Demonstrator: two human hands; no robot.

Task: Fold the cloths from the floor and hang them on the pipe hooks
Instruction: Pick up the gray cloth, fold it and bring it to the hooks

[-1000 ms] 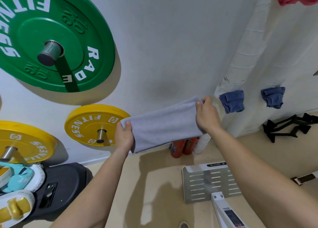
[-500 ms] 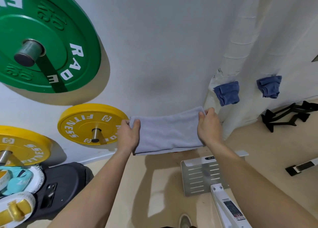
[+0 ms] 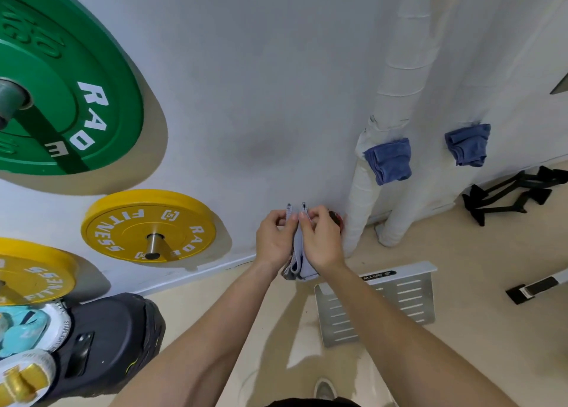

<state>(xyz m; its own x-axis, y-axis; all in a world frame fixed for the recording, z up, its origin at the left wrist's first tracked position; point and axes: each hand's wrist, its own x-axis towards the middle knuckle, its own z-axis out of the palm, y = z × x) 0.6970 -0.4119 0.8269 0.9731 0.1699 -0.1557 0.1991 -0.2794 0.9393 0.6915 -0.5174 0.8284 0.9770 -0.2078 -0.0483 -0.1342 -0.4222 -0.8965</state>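
- Head view: most of the grey cloth [image 3: 297, 254] is hidden between the two hands. I see only its two top edges and a lower fold. A red object [image 3: 337, 218] behind the right hand is mostly covered (I cannot tell what it is).
- The left hand [image 3: 273, 240] and the right hand [image 3: 322, 243] each pinch a top edge of the cloth with curled fingers, knuckles nearly touching.
- Both forearms reach forward and converge in front of the wall, left of the wrapped pipe [image 3: 396, 99], where a blue cloth [image 3: 388, 160] hangs.
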